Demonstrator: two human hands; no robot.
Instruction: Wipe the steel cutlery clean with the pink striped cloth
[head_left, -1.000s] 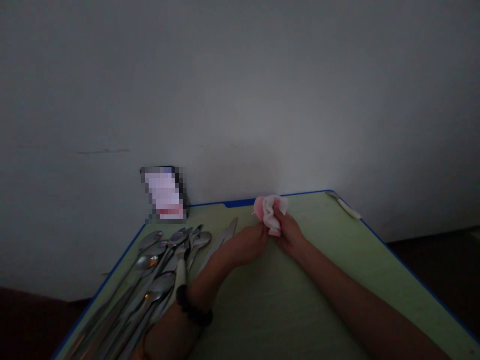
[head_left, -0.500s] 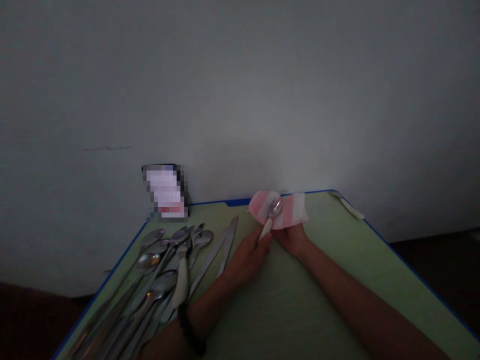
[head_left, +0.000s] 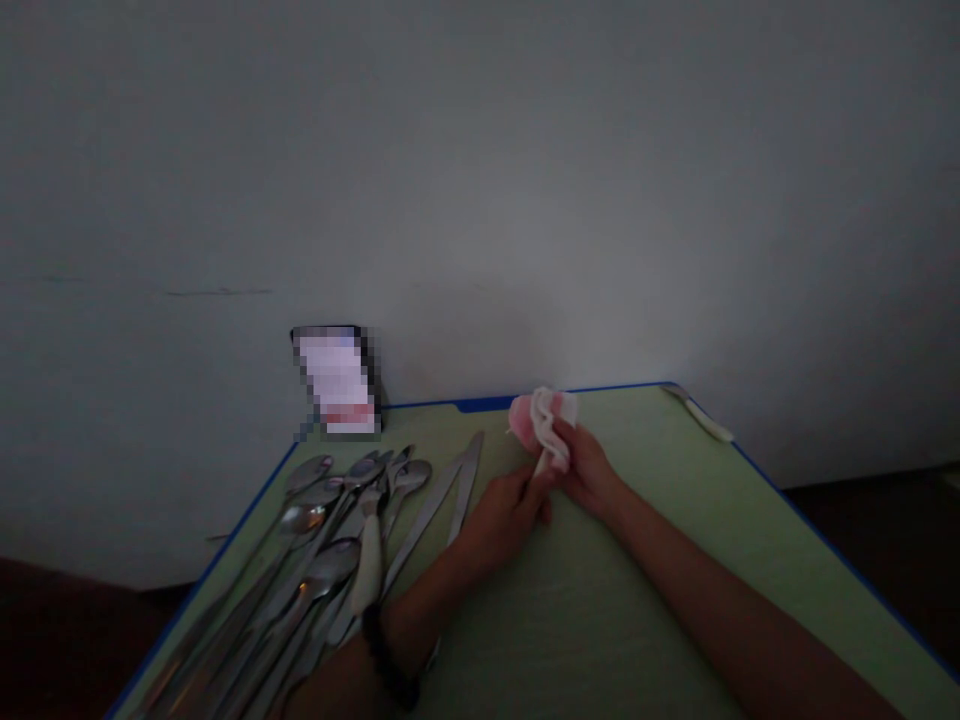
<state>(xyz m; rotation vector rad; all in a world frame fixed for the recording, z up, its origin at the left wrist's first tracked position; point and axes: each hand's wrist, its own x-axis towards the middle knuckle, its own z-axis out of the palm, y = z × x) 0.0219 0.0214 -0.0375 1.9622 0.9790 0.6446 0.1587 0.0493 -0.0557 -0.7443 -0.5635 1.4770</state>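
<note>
My left hand [head_left: 514, 505] is closed around the pale handle of a spoon [head_left: 541, 463]. The spoon's bowl is hidden inside a pink-and-white striped cloth [head_left: 546, 420]. My right hand [head_left: 589, 465] pinches the folded cloth around the bowl. Both hands are close together over the far middle of the table. Two table knives [head_left: 461, 490] lie just left of my left hand. Beyond them is a pile of spoons and other cutlery [head_left: 322, 570], with a white-handled fork [head_left: 367, 550] on top near my left wrist.
A phone [head_left: 337, 380], its screen blurred, leans against the wall at the back left. At the far right corner of the green table [head_left: 645, 620] lies a white-handled piece of cutlery [head_left: 701, 412], probably a fork. The wall [head_left: 480, 200] rises behind the table's blue edge.
My right hand has folded the cloth over the spoon's bowl, which was bare on the spread cloth before. My left hand still holds the handle.
</note>
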